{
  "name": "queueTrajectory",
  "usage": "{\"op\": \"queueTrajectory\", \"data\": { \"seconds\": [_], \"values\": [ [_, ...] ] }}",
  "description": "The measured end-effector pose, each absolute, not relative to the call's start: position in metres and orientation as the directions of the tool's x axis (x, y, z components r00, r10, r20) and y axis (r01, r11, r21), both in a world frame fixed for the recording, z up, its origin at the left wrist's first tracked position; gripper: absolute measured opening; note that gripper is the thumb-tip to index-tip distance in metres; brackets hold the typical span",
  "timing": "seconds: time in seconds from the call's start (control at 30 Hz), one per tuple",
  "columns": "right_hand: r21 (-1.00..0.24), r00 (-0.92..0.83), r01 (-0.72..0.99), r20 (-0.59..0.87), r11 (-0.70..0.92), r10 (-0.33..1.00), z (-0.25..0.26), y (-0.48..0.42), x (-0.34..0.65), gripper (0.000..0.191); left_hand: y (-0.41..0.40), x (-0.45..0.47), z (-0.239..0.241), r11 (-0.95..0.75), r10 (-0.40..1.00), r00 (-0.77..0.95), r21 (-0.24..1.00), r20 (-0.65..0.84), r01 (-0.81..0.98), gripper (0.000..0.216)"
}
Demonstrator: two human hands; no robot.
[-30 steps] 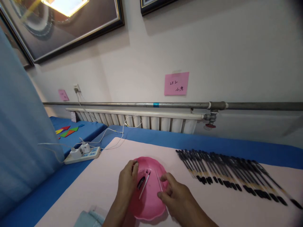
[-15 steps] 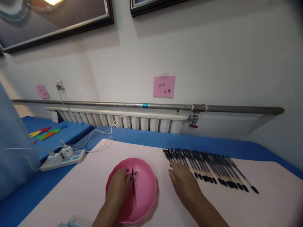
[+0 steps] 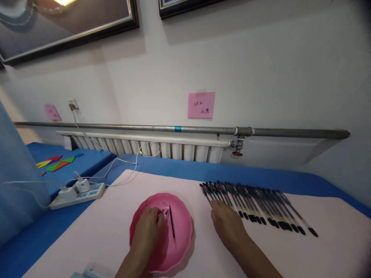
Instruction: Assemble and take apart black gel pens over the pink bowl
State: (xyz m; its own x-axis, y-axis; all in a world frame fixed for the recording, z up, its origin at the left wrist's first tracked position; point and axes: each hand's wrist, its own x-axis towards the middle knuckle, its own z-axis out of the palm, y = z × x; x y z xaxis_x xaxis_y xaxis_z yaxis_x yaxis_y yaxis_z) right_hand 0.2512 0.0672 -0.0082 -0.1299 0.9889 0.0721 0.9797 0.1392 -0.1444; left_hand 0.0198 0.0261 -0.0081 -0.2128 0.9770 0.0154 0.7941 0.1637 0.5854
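My left hand (image 3: 147,229) is over a pink scalloped plate (image 3: 184,243), its fingertips pinched close together. Small pale and clear bits (image 3: 165,213) show by those fingertips; what they grip is hidden. To the right of this hand, a thin black pen refill (image 3: 172,224) with an orange lower end lies in the plate. My right hand (image 3: 227,222) rests at the left end of a row of black-capped pens (image 3: 255,200). Its fingers are closed at the near part of the leftmost pen (image 3: 206,195), whose lower end they cover.
A pale pink sheet (image 3: 95,227) covers much of the blue tabletop (image 3: 185,168). A white power strip (image 3: 78,196) with plugs and cables sits at left. Coloured flat shapes (image 3: 59,164) lie on another blue table. Behind run a radiator (image 3: 176,150) and a pipe (image 3: 139,126).
The black refill has shifted right in the plate, away from my left fingertips. My right hand has moved slightly right and down, and its fingers have closed at the leftmost pen.
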Motion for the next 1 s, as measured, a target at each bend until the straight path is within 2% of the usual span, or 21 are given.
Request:
{"op": "queueTrajectory", "data": {
  "seconds": [0.23,0.6,0.8,0.93,1.0],
  "values": [
    [-0.184,-0.111,0.976,0.029,0.115,0.993,-0.005,0.065,0.249,0.029,0.025,0.022,-0.002,0.188,0.977,-0.210,0.574,-0.029,0.797,0.032],
    [-0.350,-0.086,0.932,0.033,0.093,0.996,0.000,0.067,0.251,0.021,0.027,0.017,-0.010,0.127,0.976,-0.210,0.611,0.065,0.781,0.029],
    [-0.375,-0.090,0.921,0.061,0.107,0.994,-0.005,0.064,0.250,0.026,0.025,0.021,-0.010,0.086,0.970,-0.220,0.711,0.099,0.698,0.027],
    [-0.396,-0.081,0.910,0.120,0.122,0.989,0.010,0.061,0.253,0.037,0.022,0.027,-0.001,0.023,0.961,-0.240,0.832,0.134,0.555,0.050],
    [-0.496,-0.022,0.861,0.180,0.110,0.983,0.031,0.056,0.255,0.049,0.020,0.029,0.007,-0.026,0.955,-0.251,0.887,0.159,0.461,0.068]
  ]
}}
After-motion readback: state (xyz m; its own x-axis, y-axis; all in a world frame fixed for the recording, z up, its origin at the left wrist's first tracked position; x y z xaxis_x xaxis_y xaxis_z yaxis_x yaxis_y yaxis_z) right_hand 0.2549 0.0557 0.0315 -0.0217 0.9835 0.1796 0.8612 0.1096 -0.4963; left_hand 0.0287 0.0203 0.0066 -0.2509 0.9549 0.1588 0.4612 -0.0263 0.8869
